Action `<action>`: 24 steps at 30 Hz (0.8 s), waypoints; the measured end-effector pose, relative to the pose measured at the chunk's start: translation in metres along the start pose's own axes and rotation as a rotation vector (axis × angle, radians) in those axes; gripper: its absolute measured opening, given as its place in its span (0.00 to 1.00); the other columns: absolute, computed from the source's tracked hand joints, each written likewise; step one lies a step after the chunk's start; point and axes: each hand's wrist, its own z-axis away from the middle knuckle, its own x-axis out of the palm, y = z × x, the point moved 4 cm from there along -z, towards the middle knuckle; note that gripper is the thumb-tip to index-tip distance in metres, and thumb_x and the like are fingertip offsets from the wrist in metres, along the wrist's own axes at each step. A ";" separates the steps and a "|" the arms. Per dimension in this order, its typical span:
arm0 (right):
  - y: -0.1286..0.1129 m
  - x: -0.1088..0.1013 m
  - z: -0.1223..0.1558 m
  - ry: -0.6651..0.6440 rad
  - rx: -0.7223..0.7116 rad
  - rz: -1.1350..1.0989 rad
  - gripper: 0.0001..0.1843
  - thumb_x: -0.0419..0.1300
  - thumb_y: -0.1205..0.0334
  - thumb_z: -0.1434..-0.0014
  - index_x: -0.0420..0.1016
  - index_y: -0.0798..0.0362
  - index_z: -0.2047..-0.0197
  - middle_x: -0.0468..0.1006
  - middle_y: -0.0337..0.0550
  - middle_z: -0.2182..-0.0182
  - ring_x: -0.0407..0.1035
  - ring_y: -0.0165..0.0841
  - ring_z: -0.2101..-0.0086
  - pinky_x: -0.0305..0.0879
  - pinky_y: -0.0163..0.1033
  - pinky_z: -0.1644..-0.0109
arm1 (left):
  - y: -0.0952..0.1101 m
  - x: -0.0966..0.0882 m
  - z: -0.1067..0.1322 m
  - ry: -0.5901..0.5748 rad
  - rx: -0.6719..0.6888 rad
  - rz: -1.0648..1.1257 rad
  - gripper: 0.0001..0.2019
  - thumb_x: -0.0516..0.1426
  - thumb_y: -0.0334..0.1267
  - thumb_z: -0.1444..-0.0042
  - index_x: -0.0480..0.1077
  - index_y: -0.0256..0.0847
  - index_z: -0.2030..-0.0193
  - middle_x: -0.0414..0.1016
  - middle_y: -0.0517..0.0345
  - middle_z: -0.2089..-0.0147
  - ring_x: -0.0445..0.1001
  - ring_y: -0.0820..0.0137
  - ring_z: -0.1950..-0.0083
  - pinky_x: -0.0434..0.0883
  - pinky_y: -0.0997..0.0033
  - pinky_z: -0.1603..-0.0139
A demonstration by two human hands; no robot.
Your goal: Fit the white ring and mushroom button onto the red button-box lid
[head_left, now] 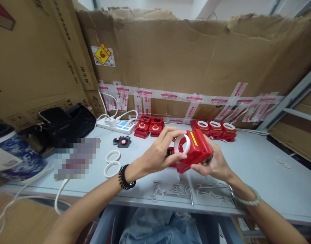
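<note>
Evidently an assembly workshop, from where I stand in it; clock face centred on the tabletop, near edge at six. Evidence: a red housing under handwork at the centre; similar units grouped at eleven and one; loose white rings at nine; scattered metal screws at six; a loaded power strip at ten; taped packing cardboard at twelve; metal shelving at two.

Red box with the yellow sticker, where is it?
In the head view, the red box is right of centre in the right hand, left hand on its white ring, above scattered metal pieces.
</note>
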 end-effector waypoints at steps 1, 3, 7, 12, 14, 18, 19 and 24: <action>-0.003 0.000 0.000 0.028 -0.034 0.046 0.32 0.71 0.57 0.58 0.66 0.51 0.51 0.78 0.41 0.63 0.74 0.33 0.66 0.72 0.35 0.65 | -0.001 0.001 0.001 0.014 -0.039 0.034 0.22 0.51 0.51 0.39 0.59 0.39 0.43 0.64 0.46 0.50 0.66 0.63 0.48 0.71 0.61 0.50; -0.006 -0.001 0.001 0.069 -0.079 0.118 0.36 0.71 0.62 0.60 0.64 0.51 0.48 0.78 0.42 0.58 0.75 0.35 0.61 0.73 0.36 0.59 | -0.003 0.003 0.002 0.034 -0.111 0.091 0.20 0.51 0.49 0.38 0.60 0.40 0.44 0.65 0.47 0.50 0.66 0.65 0.49 0.71 0.63 0.51; -0.005 0.001 0.004 0.097 -0.113 0.204 0.38 0.72 0.63 0.60 0.63 0.50 0.46 0.78 0.43 0.56 0.75 0.36 0.58 0.74 0.37 0.56 | -0.002 0.006 0.003 0.071 -0.236 0.166 0.19 0.51 0.49 0.38 0.63 0.39 0.47 0.66 0.49 0.52 0.67 0.67 0.54 0.69 0.65 0.53; 0.001 0.001 0.011 0.134 -0.224 0.340 0.42 0.71 0.63 0.57 0.59 0.51 0.40 0.74 0.51 0.48 0.74 0.38 0.55 0.73 0.40 0.55 | -0.002 0.010 0.007 0.135 -0.380 0.231 0.18 0.50 0.50 0.37 0.65 0.38 0.51 0.66 0.52 0.56 0.67 0.69 0.57 0.68 0.68 0.56; 0.001 0.002 0.013 0.147 -0.297 0.432 0.42 0.69 0.64 0.54 0.57 0.52 0.38 0.73 0.54 0.47 0.73 0.41 0.53 0.73 0.43 0.56 | -0.004 0.013 0.009 0.150 -0.456 0.273 0.18 0.49 0.50 0.37 0.65 0.38 0.52 0.67 0.52 0.56 0.68 0.69 0.56 0.68 0.68 0.55; -0.001 0.005 0.014 0.160 -0.435 0.592 0.40 0.67 0.65 0.50 0.56 0.55 0.36 0.72 0.60 0.46 0.71 0.44 0.51 0.72 0.46 0.56 | -0.009 0.015 0.011 0.147 -0.575 0.309 0.17 0.47 0.51 0.36 0.64 0.38 0.56 0.68 0.54 0.58 0.68 0.71 0.59 0.66 0.70 0.58; -0.002 0.007 0.014 0.157 -0.454 0.614 0.40 0.66 0.66 0.49 0.56 0.56 0.36 0.71 0.60 0.45 0.72 0.44 0.52 0.72 0.46 0.56 | -0.011 0.015 0.012 0.138 -0.597 0.298 0.17 0.46 0.51 0.36 0.64 0.38 0.57 0.68 0.55 0.60 0.67 0.71 0.61 0.66 0.71 0.60; -0.003 0.013 0.013 0.100 -0.530 0.687 0.39 0.64 0.67 0.47 0.54 0.55 0.35 0.70 0.61 0.44 0.72 0.43 0.51 0.73 0.44 0.57 | -0.017 0.013 0.013 0.035 -0.675 0.249 0.19 0.42 0.53 0.35 0.57 0.40 0.69 0.60 0.64 0.73 0.61 0.74 0.71 0.59 0.72 0.69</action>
